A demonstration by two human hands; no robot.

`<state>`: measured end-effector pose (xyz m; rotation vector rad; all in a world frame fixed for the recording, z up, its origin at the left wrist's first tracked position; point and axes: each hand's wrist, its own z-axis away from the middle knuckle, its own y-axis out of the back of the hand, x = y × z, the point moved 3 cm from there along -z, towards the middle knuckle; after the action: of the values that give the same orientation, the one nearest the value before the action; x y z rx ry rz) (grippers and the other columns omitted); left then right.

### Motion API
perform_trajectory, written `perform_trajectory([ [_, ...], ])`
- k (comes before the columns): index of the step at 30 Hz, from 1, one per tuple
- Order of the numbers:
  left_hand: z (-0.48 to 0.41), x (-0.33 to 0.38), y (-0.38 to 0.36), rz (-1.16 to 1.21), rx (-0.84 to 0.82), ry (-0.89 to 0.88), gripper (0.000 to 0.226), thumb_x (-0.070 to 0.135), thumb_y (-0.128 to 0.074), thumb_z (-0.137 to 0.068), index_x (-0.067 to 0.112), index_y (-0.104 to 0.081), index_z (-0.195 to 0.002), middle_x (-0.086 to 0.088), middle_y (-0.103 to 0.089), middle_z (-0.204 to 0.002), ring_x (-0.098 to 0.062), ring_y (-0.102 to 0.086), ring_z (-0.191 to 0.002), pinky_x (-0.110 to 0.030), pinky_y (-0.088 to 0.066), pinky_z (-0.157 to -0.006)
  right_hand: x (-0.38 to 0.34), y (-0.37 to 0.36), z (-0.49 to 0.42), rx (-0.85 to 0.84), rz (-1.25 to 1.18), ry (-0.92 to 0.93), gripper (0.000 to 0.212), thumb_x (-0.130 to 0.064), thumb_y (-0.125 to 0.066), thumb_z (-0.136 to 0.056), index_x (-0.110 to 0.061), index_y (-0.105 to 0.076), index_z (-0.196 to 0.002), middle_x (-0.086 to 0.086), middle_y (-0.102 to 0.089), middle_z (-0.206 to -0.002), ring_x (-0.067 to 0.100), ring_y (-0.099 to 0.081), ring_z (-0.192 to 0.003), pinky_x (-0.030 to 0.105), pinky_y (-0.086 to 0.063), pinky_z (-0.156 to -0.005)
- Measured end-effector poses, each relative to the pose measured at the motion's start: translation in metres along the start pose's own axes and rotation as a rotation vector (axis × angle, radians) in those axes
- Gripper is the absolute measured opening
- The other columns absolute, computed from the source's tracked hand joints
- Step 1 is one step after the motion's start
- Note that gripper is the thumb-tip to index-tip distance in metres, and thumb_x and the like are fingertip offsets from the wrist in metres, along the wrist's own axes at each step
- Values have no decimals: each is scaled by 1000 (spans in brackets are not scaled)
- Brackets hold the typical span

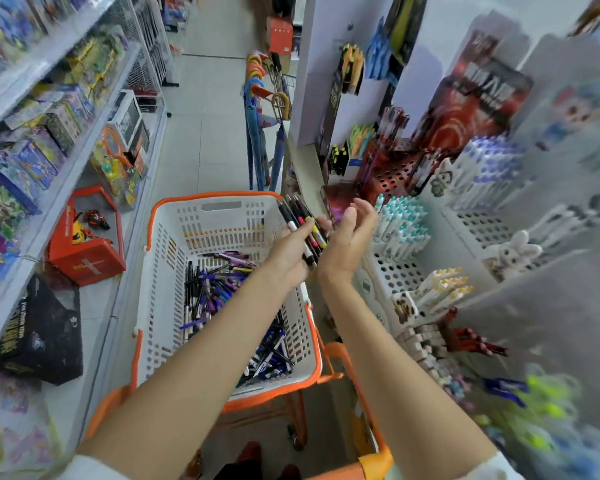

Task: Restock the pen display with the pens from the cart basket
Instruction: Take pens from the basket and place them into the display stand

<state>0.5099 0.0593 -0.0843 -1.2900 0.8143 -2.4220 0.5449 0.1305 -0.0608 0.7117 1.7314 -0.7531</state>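
My left hand (293, 249) grips a bunch of black pens (300, 220) with white, pink and yellow bands, held above the right rim of the cart basket. My right hand (349, 233) is just to the right of the bunch, fingers straight and spread, holding nothing. The white basket with an orange rim (160, 258) sits on an orange cart and holds several loose pens (215, 289), mostly blue, black and purple. The pen display (399, 275) on the right has white perforated racks with teal-capped pens (400, 220) and white pens (440, 289), and a red perforated rack (394, 176).
Toy shelves (49, 161) line the left side, with a red box (84, 251) and a black box (42, 330) low down. Umbrellas (257, 133) hang ahead of the cart. A grey tiled aisle (205, 109) runs forward. A plush rabbit (515, 251) sits on the display.
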Motion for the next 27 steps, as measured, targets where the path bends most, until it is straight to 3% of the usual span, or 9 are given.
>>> perform_trajectory([
  [2, 4, -4, -26, -67, -54, -9, 12, 17, -56, -100, 13, -65, -95, -5, -70, -89, -17, -68, -76, -29, -56, -62, -10, 10, -14, 42, 24, 32, 24, -41, -43, -93, -32, -54, -112, -4, -53, -113, 26, -56, -103, 47, -54, -86],
  [3, 7, -2, -39, -75, -108, -13, 15, 14, -53, -101, 13, -65, -93, -2, -72, -79, -14, -69, -69, -28, -56, -60, -18, 17, -19, 52, 30, 45, 24, -43, -43, -91, -32, -53, -110, -3, -52, -113, 26, -57, -102, 48, -54, -87],
  [7, 18, 6, -77, -204, -378, -38, 18, 9, -49, -103, 6, -60, -116, -5, -69, -86, -16, -66, -70, -37, -55, -72, -54, 66, -37, 34, 47, 30, 19, -18, -46, -100, -13, -56, -115, 0, -58, -107, 4, -60, -89, 23, -51, -78],
  [10, 29, 3, -107, -452, -578, -86, 18, 10, -50, -102, 4, -58, -117, -4, -67, -86, -16, -64, -74, -35, -57, -69, -87, 117, -57, -39, 226, 62, 24, -11, -51, -98, -15, -62, -118, 2, -66, -106, 11, -62, -95, 25, -50, -85],
  [14, 55, -27, -153, -671, -753, -153, 15, 9, -51, -102, 6, -62, -111, -3, -72, -89, -12, -66, -75, -25, -57, -67, -128, 178, -72, -29, 386, 146, 35, -13, -60, -97, -27, -55, -129, 2, -68, -100, 8, -63, -85, 17, -50, -76],
  [17, 74, -57, -181, -740, -807, -154, 10, 9, -52, -101, 6, -61, -100, -5, -69, -81, -11, -65, -68, -19, -53, -60, -145, 216, -77, 2, 483, 205, 40, -9, -63, -94, -19, -57, -132, -3, -67, -90, 7, -62, -78, 19, -51, -73],
  [20, 90, -83, -211, -721, -864, -135, 12, 5, -49, -101, 7, -59, -95, -3, -68, -77, -9, -63, -60, -20, -53, -56, -158, 251, -79, 54, 561, 254, 26, -7, -66, -92, -13, -66, -118, 1, -70, -89, 8, -64, -77, 22, -51, -71],
  [25, 95, -114, -244, -752, -824, -134, 14, 10, -53, -101, 3, -60, -111, -14, -71, -99, -19, -71, -79, -32, -60, -74, -179, 297, -89, 94, 588, 288, 24, -2, -71, -85, -19, -65, -101, -5, -70, -84, 5, -67, -77, 25, -56, -74],
  [27, 91, -117, -251, -687, -742, -174, 13, 9, -52, -101, 7, -62, -110, -15, -71, -101, -28, -70, -90, -40, -57, -82, -193, 311, -88, 239, 538, 398, 21, -2, -71, -86, -14, -64, -102, -9, -67, -83, -2, -64, -76, 18, -53, -74],
])
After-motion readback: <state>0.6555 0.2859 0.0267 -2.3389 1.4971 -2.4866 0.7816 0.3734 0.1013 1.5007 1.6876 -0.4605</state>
